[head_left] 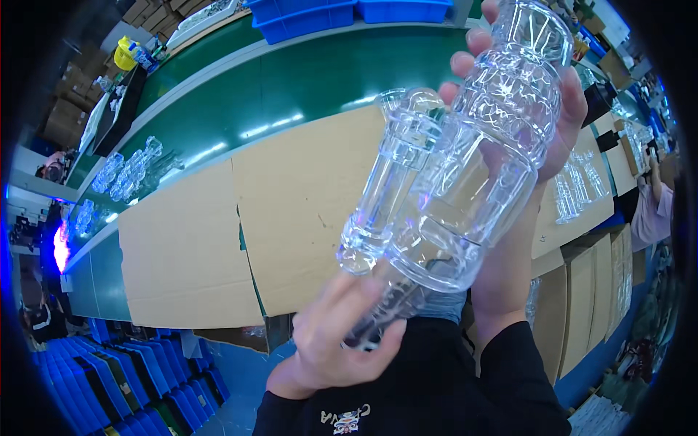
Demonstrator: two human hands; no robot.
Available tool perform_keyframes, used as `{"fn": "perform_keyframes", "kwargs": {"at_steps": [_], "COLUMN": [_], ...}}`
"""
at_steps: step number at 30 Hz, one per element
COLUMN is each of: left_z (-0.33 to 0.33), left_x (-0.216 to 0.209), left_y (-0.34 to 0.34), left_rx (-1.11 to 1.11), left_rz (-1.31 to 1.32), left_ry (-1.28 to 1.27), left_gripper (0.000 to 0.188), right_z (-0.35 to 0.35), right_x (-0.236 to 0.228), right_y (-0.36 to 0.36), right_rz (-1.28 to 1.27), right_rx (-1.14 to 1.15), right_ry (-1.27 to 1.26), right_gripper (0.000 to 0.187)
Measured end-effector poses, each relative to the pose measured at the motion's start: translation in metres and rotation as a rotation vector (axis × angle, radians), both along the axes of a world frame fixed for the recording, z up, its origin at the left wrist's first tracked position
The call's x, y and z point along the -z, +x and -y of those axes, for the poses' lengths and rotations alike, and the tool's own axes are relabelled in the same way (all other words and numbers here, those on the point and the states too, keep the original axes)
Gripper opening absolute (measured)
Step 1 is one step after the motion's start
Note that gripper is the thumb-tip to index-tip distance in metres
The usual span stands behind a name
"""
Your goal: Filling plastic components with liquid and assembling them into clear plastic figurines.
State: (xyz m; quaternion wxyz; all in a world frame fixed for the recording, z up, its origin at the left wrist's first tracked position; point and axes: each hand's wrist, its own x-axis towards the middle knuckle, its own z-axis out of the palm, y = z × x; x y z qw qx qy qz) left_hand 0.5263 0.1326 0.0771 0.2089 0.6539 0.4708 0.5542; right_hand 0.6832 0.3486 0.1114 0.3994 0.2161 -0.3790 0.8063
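A large clear glass vessel [465, 196] is held up at a tilt before me, its top toward the upper right. It has a knobbly textured upper section and a smooth, wider cylinder below. A narrower clear tube [389, 182] runs alongside it on the left. My right hand [563, 138] wraps round the textured section from behind, its fingertips showing on the left side. Lower down, my left hand [338, 330] is closed round a clear end section with dark patterning [392, 305]. Whether that section is joined to the vessel, I cannot tell.
Cardboard sheets [291, 211] cover part of the green work surface [342, 69]. Blue bins [305, 18] stand at the back. Clear glass pieces [127, 171] lie left, others [578, 185] right. Blue racks [123, 378] stand lower left. Another person [654, 211] is at far right.
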Motion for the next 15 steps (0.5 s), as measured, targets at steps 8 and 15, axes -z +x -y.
{"fn": "perform_keyframes", "kwargs": {"at_steps": [8,15], "left_z": [0.003,0.003], "left_x": [0.000,0.010], "left_y": [-0.004,0.000], "left_rx": [0.020,0.010], "left_rz": [-0.168,0.203], "left_ry": [0.095,0.091], "left_gripper": [0.038,0.037], "right_z": [0.014,0.022], "right_x": [-0.009,-0.011], "right_y": [0.010,0.007], "right_rz": [0.215,0.278], "right_rx": [0.181,0.346], "right_ry": [-0.141,-0.218], "right_gripper": [0.067,0.064]}}
